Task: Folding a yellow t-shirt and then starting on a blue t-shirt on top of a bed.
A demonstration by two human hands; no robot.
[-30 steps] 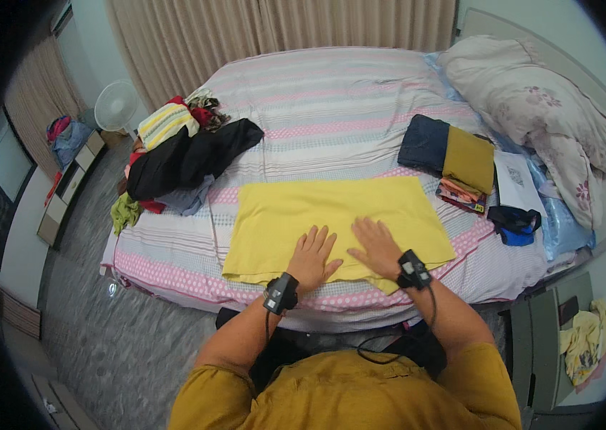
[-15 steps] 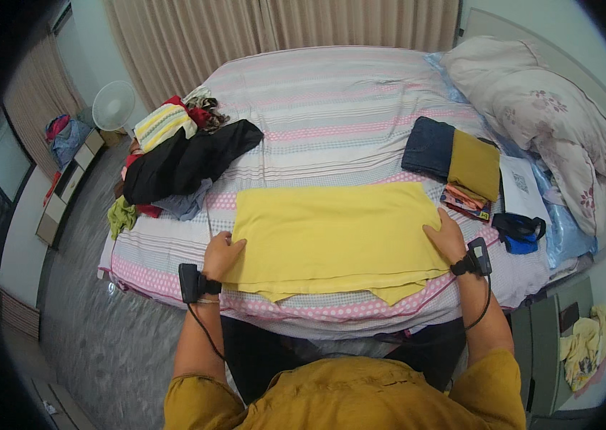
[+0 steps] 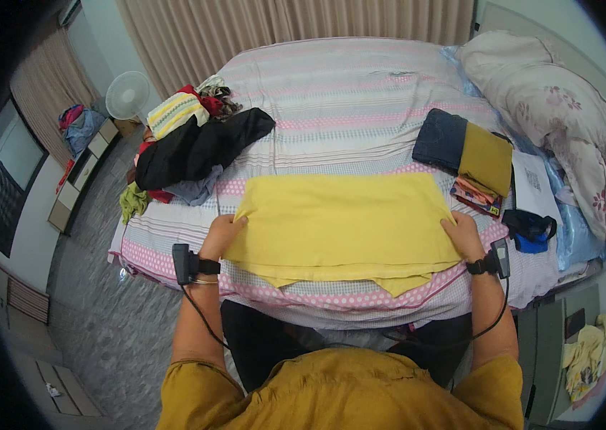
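Observation:
A folded yellow garment [image 3: 346, 222] lies spread wide across the near side of the bed, its front layers uneven along the lower edge. My left hand [image 3: 224, 235] pinches its left edge, thumb on top and the other fingers mostly hidden. On the opposite side my right hand [image 3: 464, 236] grips the right edge in the same way. Small creases run from both grips into the cloth. Each wrist wears a black strap with a boxy device and a cable.
Loose clothes, including a black garment [image 3: 199, 150], are heaped on the bed's left. To the right sit a folded stack with dark blue jeans [image 3: 438, 140], a white printed sheet [image 3: 535, 188], a black-and-blue strapped item [image 3: 529, 231] and a floral quilt [image 3: 532, 79]. A fan [image 3: 128, 95] stands beyond the heap.
My hands have drawn slightly apart, and their fingers have closed on the garment's side edges. The whole view has shifted a little.

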